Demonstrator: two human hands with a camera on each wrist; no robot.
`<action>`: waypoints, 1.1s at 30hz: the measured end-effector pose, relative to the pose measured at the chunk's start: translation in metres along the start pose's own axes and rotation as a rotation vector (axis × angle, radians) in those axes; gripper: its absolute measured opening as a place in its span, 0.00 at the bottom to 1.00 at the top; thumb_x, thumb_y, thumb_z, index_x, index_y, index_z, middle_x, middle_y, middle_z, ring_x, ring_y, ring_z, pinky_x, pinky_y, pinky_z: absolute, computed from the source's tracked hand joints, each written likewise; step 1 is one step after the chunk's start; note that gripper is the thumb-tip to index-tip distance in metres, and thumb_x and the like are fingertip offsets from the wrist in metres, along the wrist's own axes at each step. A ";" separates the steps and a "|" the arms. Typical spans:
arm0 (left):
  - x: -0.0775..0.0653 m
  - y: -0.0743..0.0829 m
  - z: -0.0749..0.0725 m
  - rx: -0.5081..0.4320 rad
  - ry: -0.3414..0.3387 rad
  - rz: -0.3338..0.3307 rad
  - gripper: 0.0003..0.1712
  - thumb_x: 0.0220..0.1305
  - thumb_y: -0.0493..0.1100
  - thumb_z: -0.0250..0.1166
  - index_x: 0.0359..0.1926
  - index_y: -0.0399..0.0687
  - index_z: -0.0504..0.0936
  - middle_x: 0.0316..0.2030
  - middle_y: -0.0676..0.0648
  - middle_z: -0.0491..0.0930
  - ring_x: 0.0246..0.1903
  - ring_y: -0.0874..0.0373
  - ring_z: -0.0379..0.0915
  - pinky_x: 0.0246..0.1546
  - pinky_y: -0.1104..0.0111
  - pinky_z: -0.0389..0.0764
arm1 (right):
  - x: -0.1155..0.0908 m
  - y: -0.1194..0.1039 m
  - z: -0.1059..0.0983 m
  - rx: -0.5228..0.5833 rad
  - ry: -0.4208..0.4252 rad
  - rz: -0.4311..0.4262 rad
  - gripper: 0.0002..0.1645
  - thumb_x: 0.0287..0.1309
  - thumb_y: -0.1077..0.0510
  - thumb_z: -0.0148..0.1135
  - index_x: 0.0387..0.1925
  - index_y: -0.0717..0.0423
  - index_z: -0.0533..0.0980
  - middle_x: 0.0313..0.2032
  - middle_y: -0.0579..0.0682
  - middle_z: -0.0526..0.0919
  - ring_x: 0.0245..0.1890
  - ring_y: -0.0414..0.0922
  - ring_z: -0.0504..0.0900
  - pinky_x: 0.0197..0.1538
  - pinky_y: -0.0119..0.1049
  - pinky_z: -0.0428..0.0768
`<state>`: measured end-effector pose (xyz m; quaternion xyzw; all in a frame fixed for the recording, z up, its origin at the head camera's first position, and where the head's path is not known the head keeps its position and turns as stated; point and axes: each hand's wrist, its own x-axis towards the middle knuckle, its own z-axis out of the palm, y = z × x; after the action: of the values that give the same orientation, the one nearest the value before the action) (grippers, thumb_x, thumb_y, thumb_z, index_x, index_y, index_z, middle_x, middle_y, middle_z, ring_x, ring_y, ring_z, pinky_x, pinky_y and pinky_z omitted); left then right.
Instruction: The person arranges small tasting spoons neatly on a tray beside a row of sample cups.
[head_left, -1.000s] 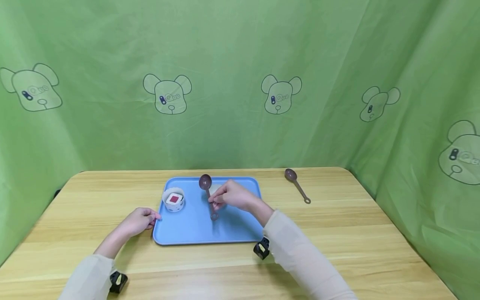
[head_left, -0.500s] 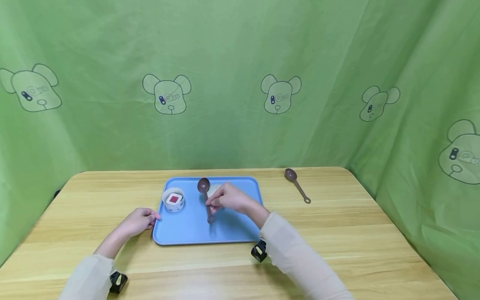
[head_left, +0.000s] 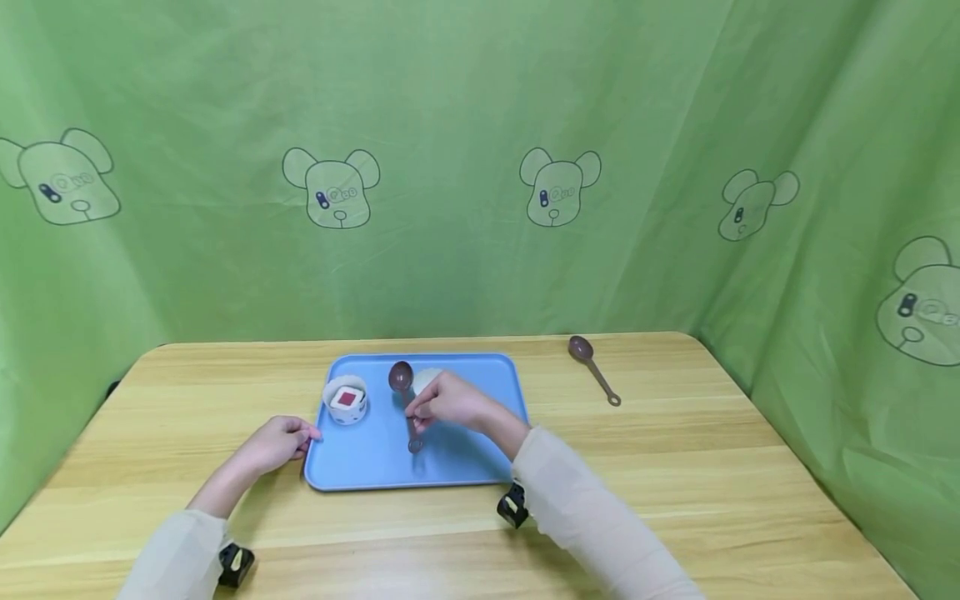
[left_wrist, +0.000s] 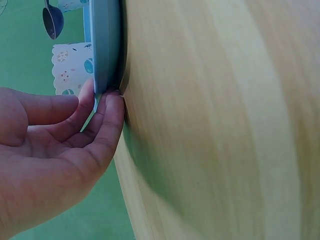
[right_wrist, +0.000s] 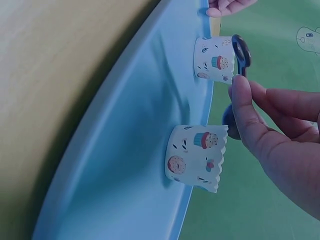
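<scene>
My right hand (head_left: 457,404) pinches the handle of a brown spoon (head_left: 401,377) between thumb and fingers. The spoon hangs above the blue tray (head_left: 360,462), bowl toward the far side and ring end toward me. Just beyond that hand stands a scallop-rimmed paper baking cup (right_wrist: 192,155), partly hidden in the head view. A second baking cup (head_left: 348,417) at the tray's left holds a white piece with a red square centre (head_left: 347,398), like a sushi roll. My left hand (head_left: 273,443) holds the tray's left edge, some fingers under the rim, thumb apart from it.
Another brown spoon (head_left: 582,351) lies on the wooden table (head_left: 675,467), right of the tray. A green curtain (head_left: 450,100) with printed bear heads hangs behind and along both sides of the table.
My right hand has moved slightly left and toward me with the spoon, whose bowl is now nearer the left cup. The left hand and the tray have stayed put.
</scene>
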<state>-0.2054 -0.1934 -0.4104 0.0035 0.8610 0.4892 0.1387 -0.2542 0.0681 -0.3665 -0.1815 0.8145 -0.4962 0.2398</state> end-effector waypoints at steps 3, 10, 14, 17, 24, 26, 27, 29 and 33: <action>0.001 0.000 0.000 0.000 0.001 -0.004 0.14 0.65 0.27 0.42 0.39 0.20 0.73 0.31 0.40 0.73 0.31 0.56 0.68 0.35 0.65 0.77 | 0.002 0.000 0.002 0.004 0.001 0.001 0.10 0.54 0.75 0.52 0.37 0.76 0.77 0.28 0.61 0.82 0.25 0.46 0.81 0.39 0.38 0.80; 0.002 -0.001 0.000 0.003 -0.002 -0.010 0.14 0.65 0.27 0.41 0.39 0.21 0.73 0.31 0.41 0.73 0.31 0.56 0.68 0.35 0.66 0.76 | 0.006 -0.003 0.008 0.020 0.017 0.028 0.10 0.54 0.74 0.53 0.36 0.74 0.78 0.27 0.60 0.82 0.25 0.45 0.81 0.37 0.33 0.80; 0.002 -0.001 0.000 0.003 -0.004 -0.006 0.14 0.65 0.27 0.42 0.39 0.21 0.73 0.30 0.41 0.73 0.30 0.56 0.68 0.34 0.66 0.76 | 0.008 -0.004 0.014 0.047 0.029 0.045 0.10 0.54 0.74 0.52 0.35 0.74 0.79 0.27 0.60 0.82 0.24 0.45 0.81 0.38 0.35 0.80; 0.002 -0.001 0.001 0.003 -0.002 -0.007 0.14 0.65 0.27 0.42 0.39 0.21 0.73 0.30 0.41 0.73 0.30 0.56 0.68 0.34 0.67 0.76 | 0.010 -0.004 0.018 0.076 0.031 0.058 0.10 0.54 0.75 0.52 0.36 0.75 0.78 0.28 0.61 0.82 0.24 0.45 0.81 0.40 0.37 0.79; 0.001 0.000 0.000 0.014 0.003 -0.001 0.14 0.65 0.27 0.42 0.39 0.20 0.73 0.30 0.41 0.73 0.30 0.56 0.68 0.35 0.66 0.76 | 0.014 -0.003 0.027 0.141 0.049 0.095 0.10 0.53 0.76 0.50 0.36 0.77 0.77 0.27 0.61 0.81 0.22 0.43 0.79 0.39 0.39 0.80; 0.001 0.000 0.000 0.016 0.004 0.000 0.14 0.65 0.27 0.42 0.39 0.20 0.73 0.30 0.42 0.73 0.30 0.56 0.68 0.34 0.66 0.76 | 0.015 -0.002 0.030 0.154 0.053 0.109 0.10 0.53 0.77 0.50 0.36 0.77 0.77 0.27 0.61 0.81 0.21 0.42 0.78 0.39 0.38 0.80; 0.001 -0.001 0.000 0.017 0.004 0.001 0.14 0.65 0.27 0.42 0.39 0.20 0.73 0.30 0.42 0.73 0.30 0.56 0.68 0.34 0.66 0.76 | 0.016 -0.001 0.031 0.154 0.057 0.110 0.10 0.53 0.77 0.50 0.35 0.77 0.77 0.26 0.61 0.81 0.21 0.42 0.78 0.38 0.38 0.80; 0.001 -0.001 0.000 0.018 0.004 0.003 0.14 0.65 0.27 0.42 0.39 0.20 0.73 0.30 0.42 0.73 0.30 0.56 0.68 0.34 0.66 0.76 | 0.017 0.000 0.034 0.164 0.063 0.119 0.10 0.52 0.77 0.50 0.35 0.78 0.76 0.26 0.60 0.80 0.20 0.42 0.78 0.37 0.37 0.80; 0.001 -0.001 0.001 0.020 0.005 0.004 0.14 0.65 0.27 0.42 0.39 0.20 0.73 0.30 0.42 0.73 0.30 0.56 0.68 0.34 0.66 0.76 | 0.018 0.003 0.038 0.167 0.069 0.129 0.10 0.52 0.78 0.49 0.35 0.78 0.76 0.25 0.60 0.80 0.19 0.42 0.77 0.35 0.36 0.80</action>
<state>-0.2065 -0.1934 -0.4122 0.0052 0.8663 0.4808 0.1356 -0.2475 0.0321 -0.3882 -0.0910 0.7880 -0.5518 0.2573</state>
